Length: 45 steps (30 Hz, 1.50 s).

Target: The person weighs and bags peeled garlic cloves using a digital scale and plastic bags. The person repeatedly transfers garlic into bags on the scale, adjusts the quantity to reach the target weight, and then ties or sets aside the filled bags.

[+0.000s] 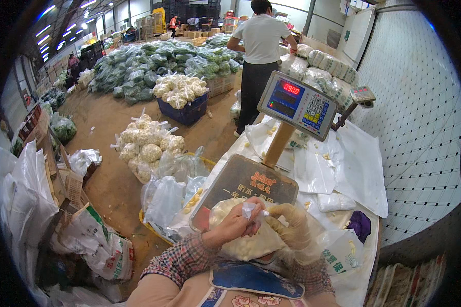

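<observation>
A clear plastic bag (pixel 251 245) full of pale pieces, which look like peeled garlic cloves, is close to my body at the near edge of the scale platform (pixel 249 180). My left hand (pixel 236 220) is bare and pinches the gathered neck of the bag. At the other side of that neck is my right hand (pixel 296 228), in a thin yellowish glove and blurred, its fingertips on the twisted plastic. Behind the platform, the scale's display head (pixel 297 105) stands on a post with red digits lit.
White plastic sheets (pixel 315 169) and a purple cloth (pixel 359 226) lie on the table to the right. Bagged white produce (pixel 150 144) stands left, near a yellow-rimmed basket (pixel 144 220). A person (pixel 259 42) stands beyond the table by stacked bags (pixel 322 73).
</observation>
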{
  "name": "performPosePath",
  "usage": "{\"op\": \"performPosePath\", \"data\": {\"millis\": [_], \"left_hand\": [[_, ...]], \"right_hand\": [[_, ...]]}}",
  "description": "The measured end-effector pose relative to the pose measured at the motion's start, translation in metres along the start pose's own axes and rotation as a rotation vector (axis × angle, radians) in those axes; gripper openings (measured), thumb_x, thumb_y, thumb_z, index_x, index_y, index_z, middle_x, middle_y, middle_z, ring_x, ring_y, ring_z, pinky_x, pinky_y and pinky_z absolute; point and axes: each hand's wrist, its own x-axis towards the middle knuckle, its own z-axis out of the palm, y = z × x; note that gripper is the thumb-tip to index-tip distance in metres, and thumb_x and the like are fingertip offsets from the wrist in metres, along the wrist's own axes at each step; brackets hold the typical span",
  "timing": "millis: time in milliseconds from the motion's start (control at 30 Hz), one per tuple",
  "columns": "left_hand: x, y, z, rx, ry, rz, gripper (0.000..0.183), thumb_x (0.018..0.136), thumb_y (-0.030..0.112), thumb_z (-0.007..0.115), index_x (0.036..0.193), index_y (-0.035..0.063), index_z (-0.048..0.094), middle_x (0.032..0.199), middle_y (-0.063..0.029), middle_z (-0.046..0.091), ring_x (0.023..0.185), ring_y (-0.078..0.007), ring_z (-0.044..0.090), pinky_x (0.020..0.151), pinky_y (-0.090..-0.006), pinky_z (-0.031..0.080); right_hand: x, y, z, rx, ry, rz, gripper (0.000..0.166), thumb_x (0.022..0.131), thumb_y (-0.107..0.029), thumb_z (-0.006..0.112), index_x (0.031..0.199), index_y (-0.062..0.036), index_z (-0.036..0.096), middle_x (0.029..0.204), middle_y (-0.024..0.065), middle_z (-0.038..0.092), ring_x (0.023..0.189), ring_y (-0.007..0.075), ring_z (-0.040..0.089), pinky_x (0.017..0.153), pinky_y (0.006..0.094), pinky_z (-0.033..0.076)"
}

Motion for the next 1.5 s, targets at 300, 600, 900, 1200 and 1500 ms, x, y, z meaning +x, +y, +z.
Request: {"op": "performPosePath", "data": {"millis": [300,600,900,1200,1500], "left_hand": [[-0.009,0.012,-0.007,0.209,0.001,-0.025,0.013,0.084,0.007,0.054,0.092,0.0082,0.044,0.069,-0.0004,0.048,0.057,-0.006,0.047,0.049,-0.0191,0.037],[0.009,0.004,-0.008,1.014,0.169,0.785,0.023,0.066,-0.006,0.057,0.085,0.0033,0.049,0.083,-0.0103,0.052,0.073,-0.0256,0.054,0.063,-0.031,0.046],[-0.017,0.008,-0.031,1.484,0.017,0.79,0.017,0.063,0.006,0.06,0.078,0.0061,0.053,0.08,-0.0079,0.05,0.083,-0.0264,0.051,0.076,-0.0367,0.042],[-0.039,-0.018,-0.04,0.825,0.022,0.421,0.021,0.088,0.018,0.051,0.081,-0.0001,0.059,0.1,-0.0071,0.057,0.093,-0.0187,0.051,0.079,-0.0301,0.04],[-0.01,-0.046,-0.027,0.101,0.058,0.094,0.035,0.095,0.028,0.037,0.076,0.0033,0.052,0.067,-0.0012,0.051,0.061,-0.0086,0.046,0.059,-0.0222,0.038]], "right_hand": [[0.003,-0.016,0.003,-0.251,-0.082,-0.406,0.023,0.063,-0.009,0.069,0.084,-0.0099,0.06,0.078,0.0067,0.057,0.071,0.0262,0.056,0.065,0.0336,0.044],[0.002,0.034,0.026,0.688,-0.001,0.295,0.027,0.089,-0.022,0.051,0.105,-0.001,0.057,0.093,0.0033,0.059,0.081,0.0113,0.053,0.072,0.0235,0.043],[0.001,0.058,0.009,0.279,0.23,0.151,0.022,0.087,-0.021,0.054,0.079,-0.0012,0.058,0.068,0.0034,0.049,0.064,0.0134,0.047,0.058,0.0281,0.038],[-0.003,0.122,-0.014,0.541,0.379,0.41,0.032,0.087,-0.034,0.053,0.083,-0.0025,0.06,0.08,0.0018,0.059,0.069,0.0147,0.053,0.063,0.028,0.043],[0.024,0.098,0.0,1.469,-0.017,0.306,0.029,0.087,-0.032,0.054,0.069,-0.0094,0.049,0.058,-0.0011,0.046,0.047,0.0077,0.041,0.042,0.0207,0.036]]}}
